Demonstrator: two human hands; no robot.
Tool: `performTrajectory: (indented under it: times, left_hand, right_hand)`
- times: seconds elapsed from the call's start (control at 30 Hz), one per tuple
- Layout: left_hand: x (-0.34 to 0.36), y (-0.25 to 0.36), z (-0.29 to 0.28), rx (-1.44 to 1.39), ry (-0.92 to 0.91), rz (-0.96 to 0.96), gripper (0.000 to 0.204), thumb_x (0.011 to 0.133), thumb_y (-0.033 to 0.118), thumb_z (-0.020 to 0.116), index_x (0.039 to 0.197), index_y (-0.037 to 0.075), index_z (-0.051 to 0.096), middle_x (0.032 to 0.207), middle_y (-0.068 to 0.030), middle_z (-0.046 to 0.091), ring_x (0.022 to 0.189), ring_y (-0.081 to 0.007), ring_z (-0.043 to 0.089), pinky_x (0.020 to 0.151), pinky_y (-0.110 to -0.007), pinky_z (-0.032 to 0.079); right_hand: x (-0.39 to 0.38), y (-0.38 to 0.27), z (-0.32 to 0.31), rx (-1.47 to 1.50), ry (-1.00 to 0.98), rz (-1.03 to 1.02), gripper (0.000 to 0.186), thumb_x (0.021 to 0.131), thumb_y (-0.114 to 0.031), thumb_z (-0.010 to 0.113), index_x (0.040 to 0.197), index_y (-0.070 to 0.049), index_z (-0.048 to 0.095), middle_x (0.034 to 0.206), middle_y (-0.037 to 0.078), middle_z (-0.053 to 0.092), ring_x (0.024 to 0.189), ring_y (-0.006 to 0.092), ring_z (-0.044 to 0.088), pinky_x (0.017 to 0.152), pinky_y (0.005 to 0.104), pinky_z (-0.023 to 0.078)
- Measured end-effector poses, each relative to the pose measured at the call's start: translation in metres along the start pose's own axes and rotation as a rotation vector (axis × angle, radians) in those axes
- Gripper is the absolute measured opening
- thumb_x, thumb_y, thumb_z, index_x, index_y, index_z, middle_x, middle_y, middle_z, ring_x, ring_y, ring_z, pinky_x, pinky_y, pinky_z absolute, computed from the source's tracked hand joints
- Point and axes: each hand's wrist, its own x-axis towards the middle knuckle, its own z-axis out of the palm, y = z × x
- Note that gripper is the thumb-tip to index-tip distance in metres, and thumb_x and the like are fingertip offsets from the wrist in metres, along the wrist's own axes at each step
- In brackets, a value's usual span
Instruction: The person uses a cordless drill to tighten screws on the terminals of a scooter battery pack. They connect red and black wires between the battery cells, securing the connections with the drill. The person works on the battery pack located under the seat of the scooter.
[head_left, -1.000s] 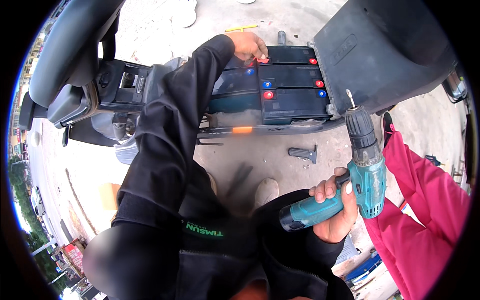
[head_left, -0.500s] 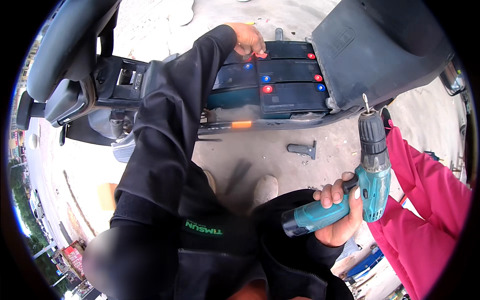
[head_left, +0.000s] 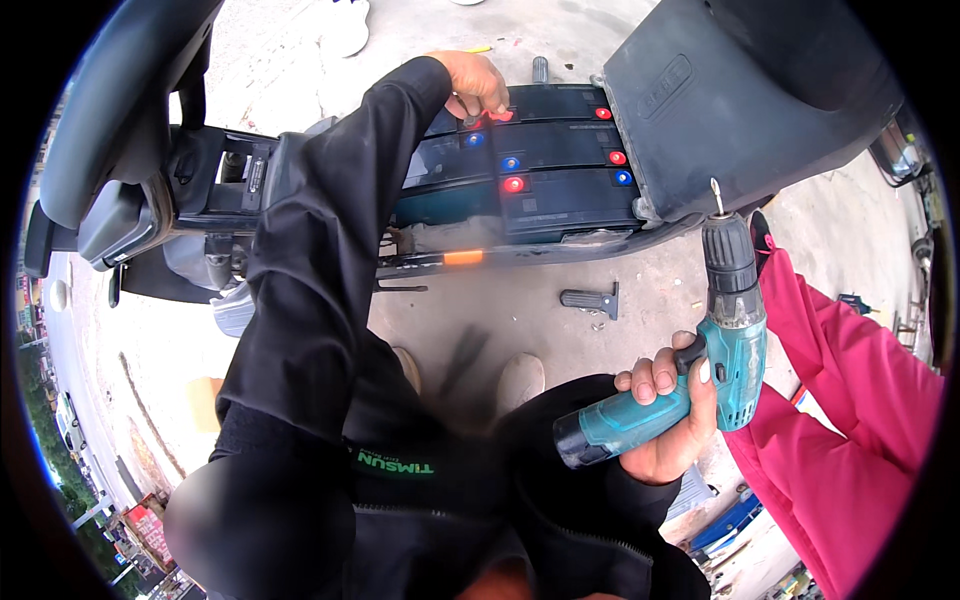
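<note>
My left hand (head_left: 474, 82) reaches over the scooter's open floor compartment, fingers pinched at a small red piece (head_left: 501, 115) by the far row of black batteries. That piece is too small to name surely. Several black batteries (head_left: 556, 143) lie side by side there, with red terminals (head_left: 513, 185) and blue terminals (head_left: 511, 163) on top. Low on the right, my right hand (head_left: 668, 415) grips a teal cordless drill (head_left: 738, 352) by its handle. The drill's bit (head_left: 716, 197) points up and away, apart from the batteries, just in front of the scooter's seat base.
A dark seat base (head_left: 730, 90) rises at the right end of the compartment, and the scooter's front part (head_left: 130, 130) stands left. A black footpeg-like part (head_left: 592, 299) lies on the ground. Someone in pink trousers (head_left: 830, 400) is close at my right.
The whole view has shifted slightly, so the scooter and drill sit a little farther left. My left hand stays at the far terminals, and my right hand still holds the drill.
</note>
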Motion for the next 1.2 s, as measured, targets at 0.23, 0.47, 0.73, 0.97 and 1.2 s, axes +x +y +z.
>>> performTrajectory:
  times: [0.23, 0.47, 0.73, 0.97, 1.2]
  left_hand:
    - [0.012, 0.02, -0.001, 0.445, 0.005, 0.057, 0.033, 0.077, 0.011, 0.067, 0.11, 0.008, 0.073, 0.093, -0.0056, 0.07, 0.081, -0.0195, 0.068, 0.07, -0.033, 0.056]
    - [-0.001, 0.019, -0.005, 0.197, -0.018, -0.029, 0.039, 0.078, 0.012, 0.068, 0.117, 0.011, 0.071, 0.108, -0.0067, 0.071, 0.086, -0.0204, 0.07, 0.076, -0.033, 0.056]
    - [0.004, 0.008, -0.004, 0.139, -0.015, -0.012, 0.027, 0.081, 0.019, 0.074, 0.107, 0.012, 0.071, 0.099, -0.0024, 0.071, 0.078, -0.0132, 0.068, 0.069, -0.029, 0.055]
    - [0.003, 0.006, -0.002, 0.008, 0.03, 0.002, 0.026, 0.082, 0.019, 0.076, 0.106, 0.011, 0.071, 0.086, 0.0007, 0.068, 0.063, -0.0084, 0.058, 0.061, -0.025, 0.051]
    - [0.006, -0.046, 0.023, -0.059, 0.315, 0.297, 0.022, 0.088, 0.013, 0.07, 0.107, 0.003, 0.071, 0.084, -0.0038, 0.069, 0.065, -0.0093, 0.057, 0.061, -0.023, 0.049]
  right_hand:
    - [-0.029, 0.003, 0.005, -0.024, -0.038, -0.041, 0.037, 0.097, -0.03, 0.056, 0.119, -0.001, 0.052, 0.077, 0.005, 0.055, 0.07, 0.0195, 0.056, 0.073, 0.0401, 0.05]
    - [-0.016, 0.004, 0.006, -0.082, 0.003, 0.002, 0.033, 0.099, -0.03, 0.054, 0.119, -0.004, 0.051, 0.074, 0.002, 0.05, 0.066, 0.0167, 0.053, 0.07, 0.0386, 0.046]
    - [-0.009, -0.001, -0.013, -0.011, -0.058, 0.06, 0.037, 0.096, -0.03, 0.054, 0.121, -0.003, 0.052, 0.077, 0.005, 0.054, 0.069, 0.0192, 0.054, 0.07, 0.0387, 0.044]
    - [-0.014, 0.002, 0.003, -0.018, 0.005, 0.012, 0.033, 0.1, -0.031, 0.053, 0.12, -0.005, 0.05, 0.077, 0.002, 0.049, 0.068, 0.0147, 0.051, 0.073, 0.039, 0.047]
    - [-0.058, 0.002, 0.003, 0.107, -0.088, 0.031, 0.035, 0.101, -0.031, 0.051, 0.124, -0.005, 0.048, 0.08, 0.002, 0.05, 0.071, 0.016, 0.052, 0.078, 0.0401, 0.047]
